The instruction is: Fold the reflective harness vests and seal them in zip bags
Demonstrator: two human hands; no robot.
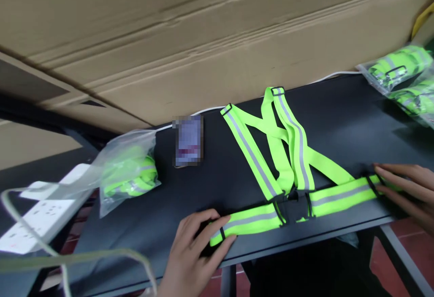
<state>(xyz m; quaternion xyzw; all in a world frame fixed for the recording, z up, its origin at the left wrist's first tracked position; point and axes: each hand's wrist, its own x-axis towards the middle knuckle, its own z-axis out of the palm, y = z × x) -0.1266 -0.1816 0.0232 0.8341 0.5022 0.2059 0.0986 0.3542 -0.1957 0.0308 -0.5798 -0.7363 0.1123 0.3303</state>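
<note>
Across the black surface [339,120], a neon reflective vest [298,161] lay spread flat, its waist band [339,197] drawn straight, the left hand [195,247] pressing one end and the right hand [407,193] laid along the other, well apart, pinning it flat along the near edge.

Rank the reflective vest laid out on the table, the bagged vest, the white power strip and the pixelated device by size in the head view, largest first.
1. Reflective vest
2. Bagged vest and white power strip: too alike to rank.
3. Pixelated device
</note>
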